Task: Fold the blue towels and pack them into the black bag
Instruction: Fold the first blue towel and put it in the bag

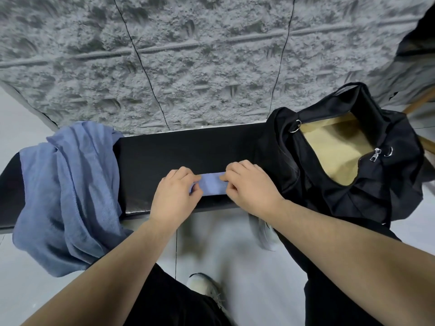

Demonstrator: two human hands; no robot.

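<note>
A small folded blue towel point(211, 184) lies on the black bench point(169, 156) near its front edge. My left hand point(175, 192) pinches the towel's left end and my right hand point(247, 182) pinches its right end, so only the middle strip shows. A heap of unfolded blue towels point(68, 191) drapes over the bench's left end and hangs down toward the floor. The black bag point(329, 196) sits on the bench's right end, unzipped, its tan lining point(336, 149) showing through the wide mouth.
A grey textured wall panel point(188, 67) rises right behind the bench. Pale floor point(223, 243) lies in front, with my legs in black trousers and light shoes. A wooden frame edge point(421, 100) shows at the far right behind the bag.
</note>
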